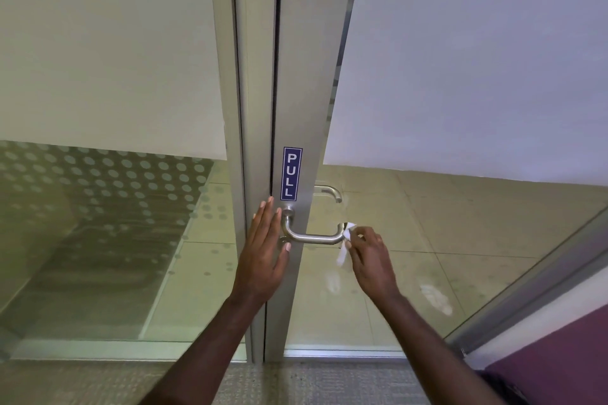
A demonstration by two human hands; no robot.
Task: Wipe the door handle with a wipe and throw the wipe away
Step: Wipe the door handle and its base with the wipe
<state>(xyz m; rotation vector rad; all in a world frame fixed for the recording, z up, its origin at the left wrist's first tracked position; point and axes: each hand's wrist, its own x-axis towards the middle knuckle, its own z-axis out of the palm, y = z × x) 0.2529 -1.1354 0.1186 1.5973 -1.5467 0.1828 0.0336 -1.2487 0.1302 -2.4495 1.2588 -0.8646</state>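
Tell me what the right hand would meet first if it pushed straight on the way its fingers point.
Probably the curved end of the brushed metal door handle: the right hand already presses the white wipe there.

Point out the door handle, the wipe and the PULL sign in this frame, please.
door handle (314, 238): head view, on the horizontal bar of the metal lever.
wipe (343, 253): head view, on the white part hanging below the right hand's fingers.
PULL sign (291, 173): head view, on the middle of the blue sticker.
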